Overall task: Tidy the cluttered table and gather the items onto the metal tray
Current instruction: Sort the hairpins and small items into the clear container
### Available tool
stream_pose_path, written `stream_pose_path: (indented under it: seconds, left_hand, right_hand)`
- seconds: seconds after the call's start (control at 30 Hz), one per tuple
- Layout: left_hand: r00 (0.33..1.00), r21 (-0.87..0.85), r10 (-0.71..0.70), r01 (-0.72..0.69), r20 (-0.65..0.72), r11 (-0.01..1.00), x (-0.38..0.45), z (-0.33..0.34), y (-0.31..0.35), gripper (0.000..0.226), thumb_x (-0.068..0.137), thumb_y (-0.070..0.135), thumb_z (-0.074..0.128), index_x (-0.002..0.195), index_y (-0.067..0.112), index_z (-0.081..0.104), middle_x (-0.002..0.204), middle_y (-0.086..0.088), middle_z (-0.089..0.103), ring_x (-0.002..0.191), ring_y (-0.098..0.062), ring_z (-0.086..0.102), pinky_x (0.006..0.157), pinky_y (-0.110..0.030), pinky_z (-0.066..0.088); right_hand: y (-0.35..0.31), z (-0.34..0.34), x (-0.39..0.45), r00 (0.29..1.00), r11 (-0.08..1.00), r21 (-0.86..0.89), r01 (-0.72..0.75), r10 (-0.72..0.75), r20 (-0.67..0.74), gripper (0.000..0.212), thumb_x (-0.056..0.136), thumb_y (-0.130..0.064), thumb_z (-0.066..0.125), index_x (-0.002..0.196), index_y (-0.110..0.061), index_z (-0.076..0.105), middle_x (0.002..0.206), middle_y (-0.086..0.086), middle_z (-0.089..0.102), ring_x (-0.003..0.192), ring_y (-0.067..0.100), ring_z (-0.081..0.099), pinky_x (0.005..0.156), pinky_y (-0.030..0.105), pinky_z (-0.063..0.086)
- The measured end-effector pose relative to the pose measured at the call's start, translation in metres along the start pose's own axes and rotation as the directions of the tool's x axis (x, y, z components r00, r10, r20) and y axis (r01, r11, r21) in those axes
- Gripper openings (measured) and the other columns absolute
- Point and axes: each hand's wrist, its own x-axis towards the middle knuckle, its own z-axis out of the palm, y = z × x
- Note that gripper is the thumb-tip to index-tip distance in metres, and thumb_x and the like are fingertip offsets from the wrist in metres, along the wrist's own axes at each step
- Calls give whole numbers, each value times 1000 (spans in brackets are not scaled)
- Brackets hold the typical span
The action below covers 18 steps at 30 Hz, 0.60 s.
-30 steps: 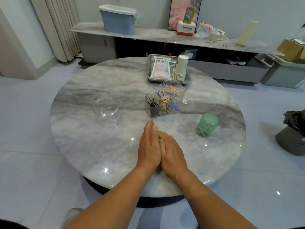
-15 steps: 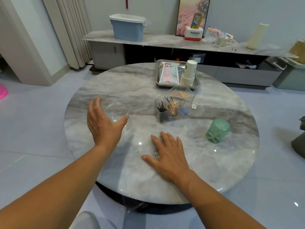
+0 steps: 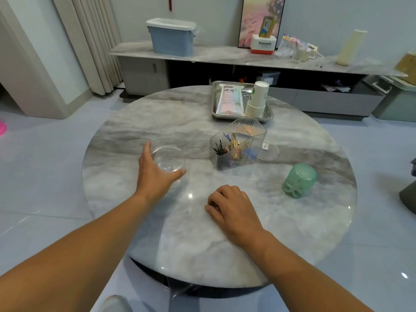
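A metal tray [image 3: 269, 117] at the table's far side holds a white packet [image 3: 229, 100] and a stack of paper cups [image 3: 257, 100]. In front of it stands a clear ribbed organizer [image 3: 238, 145] with pins and clips, and a clear lid [image 3: 270, 152] lies beside it. A green jar [image 3: 299, 180] lies on its side at the right. My left hand [image 3: 155, 174] is spread around a clear round bowl [image 3: 167, 157], thumb and fingers on either side. My right hand [image 3: 229, 206] rests on the table, its fingers curled over small metal clips that are mostly hidden.
The round marble table [image 3: 202, 244] has its near edge just under my forearms. Behind it runs a low sideboard [image 3: 225, 56] with a blue bin [image 3: 172, 37], a white box and other items. Curtains hang at the back left.
My hands parted from the table's middle. The left one reached out to the clear bowl. The right one went from flat to curled over the small clips.
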Motion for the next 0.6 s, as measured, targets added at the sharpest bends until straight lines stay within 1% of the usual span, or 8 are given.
stream_pose_path:
  seconds: [0.07, 0.17, 0.27, 0.33, 0.43, 0.5, 0.57, 0.6]
  left_hand:
    - [992, 29, 102, -104, 74, 994, -16, 3, 4, 123, 63, 37, 96, 155, 40, 14, 158, 5, 29, 143, -13, 35, 117, -38, 35]
    - [947, 151, 287, -308, 147, 939, -40, 7, 12, 115, 63, 37, 95, 153, 35, 23, 153, 14, 35, 140, -7, 35, 114, -21, 30]
    - [872, 191, 443, -481, 208, 856, -58, 11, 19, 111, 64, 34, 93, 154, 25, 29, 151, 10, 38, 138, -9, 34, 112, -12, 26]
    - [860, 187, 464, -502, 211, 844, -67, 15, 21, 111, 63, 35, 94, 154, 19, 31, 150, 7, 40, 138, -8, 35, 113, -14, 27]
    - [913, 151, 383, -402, 140, 903, -76, 22, 18, 112, 62, 40, 94, 153, 20, 31, 149, 10, 40, 137, -4, 34, 109, -5, 23]
    - [949, 124, 308, -315, 70, 941, -81, 26, 13, 113, 60, 41, 95, 152, 22, 32, 147, 12, 40, 137, -6, 36, 106, -2, 23]
    - [967, 94, 254, -254, 13, 963, -84, 30, 8, 113, 58, 43, 95, 150, 28, 30, 142, 18, 39, 135, -7, 38, 104, -2, 24]
    - [970, 84, 242, -241, 4, 967, -85, 31, 7, 113, 58, 45, 94, 149, 30, 30, 140, 20, 38, 134, -6, 38, 103, -2, 24]
  right_hand:
    - [-2, -4, -2, 1000, 997, -71, -11, 10, -11, 22, 102, -39, 54, 99, -18, 62, 101, -1, 55, 91, 24, 50, 75, 38, 44]
    - [-7, -8, -4, 999, 987, -152, -42, 44, 11, 27, 104, -40, 50, 99, -16, 60, 99, 2, 55, 88, 26, 52, 62, 40, 44]
    - [-11, -8, -6, 997, 983, -166, -76, 76, -6, 31, 105, -43, 48, 96, -15, 60, 94, 5, 59, 84, 28, 58, 60, 41, 43]
    - [-11, -8, -5, 994, 980, -168, -111, 112, -2, 36, 106, -46, 44, 95, -15, 60, 94, 5, 62, 84, 30, 61, 64, 40, 43]
    - [-7, -11, 0, 974, 962, -185, -200, 215, 64, 43, 107, -50, 32, 91, -18, 57, 94, 3, 64, 88, 28, 63, 71, 38, 43]
    - [-5, -16, 4, 948, 946, -58, -319, 319, -21, 44, 107, -47, 37, 76, -18, 49, 81, 4, 62, 81, 32, 61, 68, 39, 41]
    - [-6, -27, 11, 872, 868, 257, -425, 469, -141, 49, 105, -43, 44, 65, -16, 42, 63, 1, 54, 67, 28, 55, 62, 40, 38]
    - [-9, -33, 18, 827, 794, 442, -416, 533, -178, 52, 105, -42, 47, 61, -15, 41, 57, 0, 51, 60, 24, 51, 58, 39, 38]
